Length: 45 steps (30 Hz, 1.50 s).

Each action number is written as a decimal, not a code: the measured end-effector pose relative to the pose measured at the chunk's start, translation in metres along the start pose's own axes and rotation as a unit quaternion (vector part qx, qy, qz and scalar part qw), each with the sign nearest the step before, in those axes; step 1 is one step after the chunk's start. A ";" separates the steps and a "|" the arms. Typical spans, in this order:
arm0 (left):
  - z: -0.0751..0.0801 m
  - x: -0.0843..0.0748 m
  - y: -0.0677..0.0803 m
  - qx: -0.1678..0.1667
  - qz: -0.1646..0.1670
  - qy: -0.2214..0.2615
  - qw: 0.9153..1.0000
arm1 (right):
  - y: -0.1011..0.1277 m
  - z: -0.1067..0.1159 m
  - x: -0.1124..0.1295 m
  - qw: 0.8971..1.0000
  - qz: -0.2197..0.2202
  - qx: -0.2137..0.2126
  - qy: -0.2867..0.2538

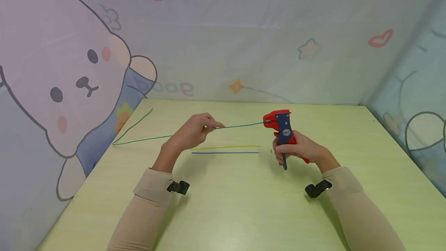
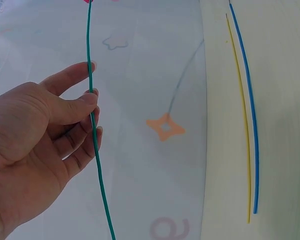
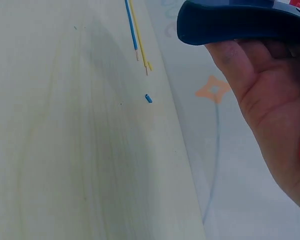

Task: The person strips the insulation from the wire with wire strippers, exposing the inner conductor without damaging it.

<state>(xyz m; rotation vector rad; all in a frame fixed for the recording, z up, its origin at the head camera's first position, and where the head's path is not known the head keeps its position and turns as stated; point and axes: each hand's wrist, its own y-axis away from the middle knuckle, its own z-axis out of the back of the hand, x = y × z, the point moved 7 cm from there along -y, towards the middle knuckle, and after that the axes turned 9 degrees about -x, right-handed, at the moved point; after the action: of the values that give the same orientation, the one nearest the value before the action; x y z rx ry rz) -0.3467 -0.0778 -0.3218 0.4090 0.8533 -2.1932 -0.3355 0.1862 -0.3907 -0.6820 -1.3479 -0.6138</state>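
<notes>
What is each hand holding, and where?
Left hand pinches the green wire mid-length; right hand grips the wire stripper by its handles.

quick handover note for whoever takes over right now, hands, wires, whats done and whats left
Left hand pinches the green wire, held above the table.
Right hand grips the red and blue wire stripper; the green wire's end sits in its head.
Yellow wire and blue wire lie side by side on the table, ends bared, with a blue insulation scrap nearby.
Left: green wire looks unstripped.
</notes>
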 end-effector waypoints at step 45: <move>0.003 -0.002 0.000 -0.013 -0.004 0.001 1.000 | -0.004 0.005 0.001 0.995 0.025 -0.083 0.043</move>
<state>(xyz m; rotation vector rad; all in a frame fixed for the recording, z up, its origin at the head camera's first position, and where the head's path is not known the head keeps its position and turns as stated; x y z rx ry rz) -0.3460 -0.0791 -0.3183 0.3946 0.8849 -2.1868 -0.3417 0.1868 -0.3889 -0.8118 -1.2061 -0.7134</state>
